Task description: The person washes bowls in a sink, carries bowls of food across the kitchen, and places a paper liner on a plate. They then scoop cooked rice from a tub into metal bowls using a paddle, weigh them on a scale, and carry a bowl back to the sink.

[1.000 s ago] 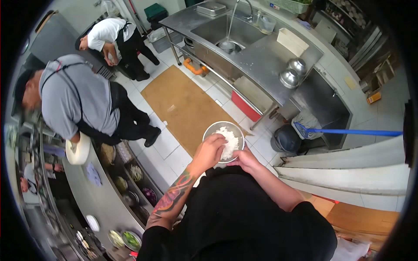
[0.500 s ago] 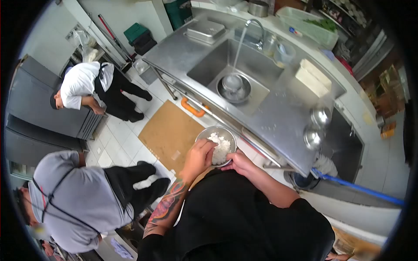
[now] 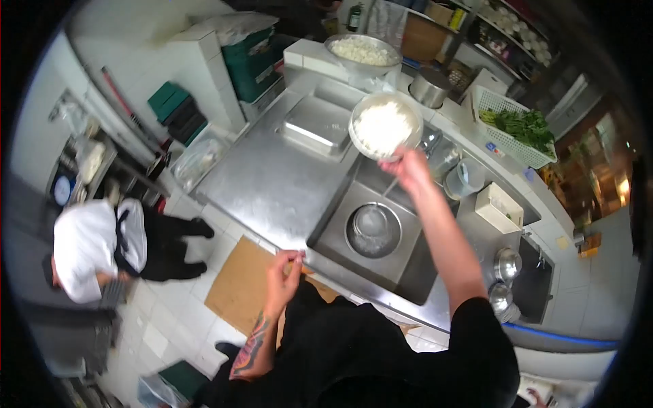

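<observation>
My right hand (image 3: 408,167) reaches forward over the back of the sink and grips the near rim of a bowl (image 3: 386,125) heaped with white rice-like food. The bowl is held up in front of the back ledge. My left hand (image 3: 286,266) is by the counter's front edge, thumb and fingertips pressed together; whatever they may pinch is too small to name. In the sink (image 3: 325,234) below, a metal bowl (image 3: 373,230) holds a smaller round vessel.
A large bowl of white food (image 3: 363,52), a metal pot (image 3: 429,88) and a basket of greens (image 3: 515,126) line the back ledge. A metal lidded tray (image 3: 316,125) lies on the counter. Metal bowls (image 3: 507,265) sit at right. A person in white (image 3: 95,248) bends at left.
The view has moved toward the sink. My right hand has carried the bowl forward and up. My left hand has left the bowl's food. The co-worker in grey is out of view.
</observation>
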The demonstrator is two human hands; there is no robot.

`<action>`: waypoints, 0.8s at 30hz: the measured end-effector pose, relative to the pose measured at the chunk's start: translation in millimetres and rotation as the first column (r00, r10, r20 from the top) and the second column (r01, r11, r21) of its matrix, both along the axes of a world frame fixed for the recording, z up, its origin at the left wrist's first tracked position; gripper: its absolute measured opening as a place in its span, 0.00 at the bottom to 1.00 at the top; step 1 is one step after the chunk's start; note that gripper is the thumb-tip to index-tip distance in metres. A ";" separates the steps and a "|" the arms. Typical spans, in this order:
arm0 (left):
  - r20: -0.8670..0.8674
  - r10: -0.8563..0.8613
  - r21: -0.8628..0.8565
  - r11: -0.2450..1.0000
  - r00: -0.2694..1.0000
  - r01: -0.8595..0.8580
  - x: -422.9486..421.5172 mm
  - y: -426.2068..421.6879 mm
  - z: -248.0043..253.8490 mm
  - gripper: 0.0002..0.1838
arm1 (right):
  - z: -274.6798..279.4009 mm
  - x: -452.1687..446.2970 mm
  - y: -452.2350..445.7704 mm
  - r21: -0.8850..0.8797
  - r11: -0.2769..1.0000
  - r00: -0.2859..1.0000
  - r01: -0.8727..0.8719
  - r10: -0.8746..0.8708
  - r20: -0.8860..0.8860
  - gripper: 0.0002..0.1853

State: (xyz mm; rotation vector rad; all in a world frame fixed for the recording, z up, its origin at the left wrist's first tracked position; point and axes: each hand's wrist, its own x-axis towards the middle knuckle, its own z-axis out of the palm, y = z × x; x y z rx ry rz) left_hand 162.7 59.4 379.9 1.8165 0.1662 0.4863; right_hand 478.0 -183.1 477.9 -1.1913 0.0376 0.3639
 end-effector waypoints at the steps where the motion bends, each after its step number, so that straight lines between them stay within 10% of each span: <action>1: 0.000 -0.036 -0.008 0.999 0.999 0.036 14.0 20.3 -7.9 0.05 | 26.9 37.0 11.8 -0.126 0.985 0.966 0.117 -0.084 0.243 0.27; 4: -0.093 -0.163 0.044 0.985 0.982 0.167 42.2 74.7 -23.1 0.06 | 79.3 155.8 44.7 -0.357 0.691 0.659 0.629 -0.230 0.716 0.35; 6: -0.170 -0.182 0.060 0.979 0.969 0.194 55.6 108.6 -24.9 0.07 | 81.1 247.6 43.8 -0.221 0.180 0.188 0.959 0.183 0.965 0.39; 10: -0.255 -0.109 -0.004 0.994 0.961 0.112 59.9 169.2 -46.6 0.08 | 101.7 316.1 81.5 -0.470 0.015 0.443 0.883 0.305 0.843 0.41; 13: -0.316 0.033 -0.066 0.996 0.948 -0.057 50.9 208.6 -57.7 0.10 | 62.1 372.1 97.5 -0.423 -0.347 0.542 0.837 0.635 0.551 0.40; 24: -0.362 0.065 -0.108 0.988 0.930 -0.111 80.6 261.1 -61.2 0.10 | 91.3 370.3 89.5 -0.366 -0.106 0.369 0.925 0.490 0.790 0.38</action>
